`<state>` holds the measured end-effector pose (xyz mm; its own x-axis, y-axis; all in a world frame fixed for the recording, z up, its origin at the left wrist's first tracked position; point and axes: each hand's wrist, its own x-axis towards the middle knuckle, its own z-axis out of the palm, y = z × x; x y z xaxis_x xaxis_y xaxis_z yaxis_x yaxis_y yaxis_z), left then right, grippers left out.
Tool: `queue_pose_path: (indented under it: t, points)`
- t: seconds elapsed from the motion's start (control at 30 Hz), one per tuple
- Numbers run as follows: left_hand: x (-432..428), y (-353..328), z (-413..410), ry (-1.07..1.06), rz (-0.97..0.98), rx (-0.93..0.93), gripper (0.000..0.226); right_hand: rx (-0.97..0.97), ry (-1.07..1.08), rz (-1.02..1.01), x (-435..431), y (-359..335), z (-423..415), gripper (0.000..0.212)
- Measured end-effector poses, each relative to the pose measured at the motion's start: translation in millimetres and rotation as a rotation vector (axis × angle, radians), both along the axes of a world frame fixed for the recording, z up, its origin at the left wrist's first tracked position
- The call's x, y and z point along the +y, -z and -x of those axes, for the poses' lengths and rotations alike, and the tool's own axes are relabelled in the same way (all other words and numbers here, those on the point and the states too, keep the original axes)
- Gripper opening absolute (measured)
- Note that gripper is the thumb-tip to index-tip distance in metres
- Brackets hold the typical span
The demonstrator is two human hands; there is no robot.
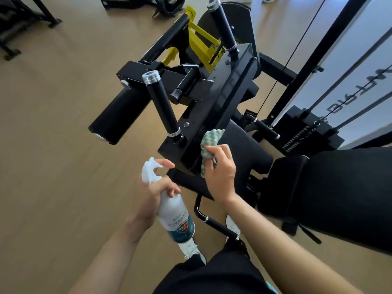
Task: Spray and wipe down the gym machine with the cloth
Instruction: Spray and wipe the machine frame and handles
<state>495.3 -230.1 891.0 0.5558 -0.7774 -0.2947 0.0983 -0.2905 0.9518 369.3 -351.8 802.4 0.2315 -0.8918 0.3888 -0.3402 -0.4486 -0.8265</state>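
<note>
Head view, gym floor: my right grip (220,172) is clenched on a bunched cloth (212,141) of nubbly green-and-white weave. It is pinched between thumb and curled fingers and pressed against the near end of the gym machine (212,102), on the side of its glossy black box-section steel beam. The cloth sits just above the matte black padded seat (246,153)

My left grip (152,194) is wrapped round the narrow neck of a spray bottle (176,211). The bottle is smooth white plastic with a teal label band and a red shield low on its body. My forefinger lies stretched across the moulded white trigger head, and the other fingers curl below it. The bottle is tilted, spray head uppermost, near the beam's end but apart from it, its base over my pale shoe (192,250)

A round black handle (161,102) with a ribbed silver cap and a silver collar rises from the beam, and a second like it stands farther back. A fat cylindrical roller pad (118,115) juts left, and a yellow painted bracket (201,41) shows behind. To the right are a weight stack (305,132) of stacked dark plates and thin cables. Underfoot is a smooth tan floor (53,124)
</note>
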Motion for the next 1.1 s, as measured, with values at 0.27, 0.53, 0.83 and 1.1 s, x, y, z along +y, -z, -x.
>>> queue_pose_path:
  t: [0.27, 0.53, 0.83, 1.1]
  points:
    - [11, 2, -11, 0.049, -0.034, 0.024, 0.038, -0.012, -0.105, -0.034, 89, 10, -20, 0.021]
    - [36, 10, -35, 0.033, -0.064, 0.009, 0.039, -0.064, 0.245, -0.062, 40, -13, -3, 0.025]
    - [58, 26, -45, -0.001, -0.073, 0.073, 0.037, 0.209, -0.026, 0.3, 77, 31, -15, 0.012]
    - [77, 37, -55, -0.029, -0.065, 0.096, 0.036, 0.494, -0.09, 0.802, 49, 15, -43, 0.018]
